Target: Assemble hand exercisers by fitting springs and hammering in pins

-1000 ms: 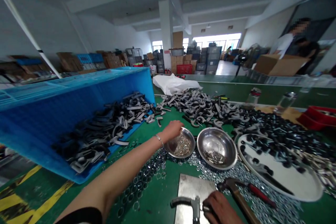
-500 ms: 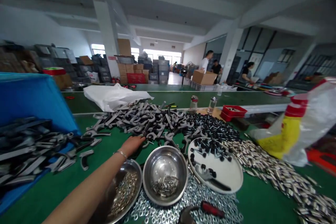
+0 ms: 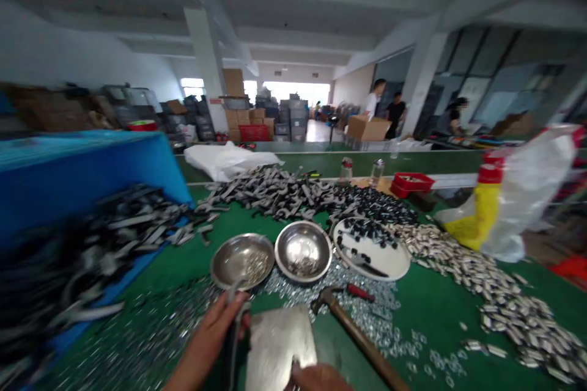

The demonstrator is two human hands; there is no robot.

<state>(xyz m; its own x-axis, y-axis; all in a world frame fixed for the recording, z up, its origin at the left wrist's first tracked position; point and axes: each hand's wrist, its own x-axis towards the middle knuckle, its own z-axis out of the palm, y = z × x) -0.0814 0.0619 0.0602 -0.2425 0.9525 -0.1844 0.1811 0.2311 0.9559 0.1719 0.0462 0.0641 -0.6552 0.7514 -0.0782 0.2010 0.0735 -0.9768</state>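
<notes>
My left hand (image 3: 208, 336) is closed round a grey hook-ended handle (image 3: 233, 330), held upright left of a flat metal plate (image 3: 279, 333). At the bottom edge my right hand (image 3: 325, 377) pinches a small dark metal piece (image 3: 294, 368) over the plate; blur hides its exact kind. Beyond the left hand stands a steel bowl (image 3: 220, 263) with small brassy and silvery parts. A second steel bowl (image 3: 283, 259) beside it holds short metal pins. On a white plate (image 3: 394, 266) lie black-headed screws and one hook-ended handle.
A hammer (image 3: 353, 333) and a red-handled tool (image 3: 361, 292) lie right of the metal plate among loose nuts (image 3: 385, 311). A blue bin (image 3: 172, 165) of handles stands left. Behind the bowls is a handle heap (image 3: 270, 192); metal cylinders (image 3: 463, 269) spread right. Co-workers stand far back.
My left hand has come back from the heap to the front and now holds a hook-ended handle. My right hand has entered at the bottom. The view has tilted down, showing the metal plate and hammer.
</notes>
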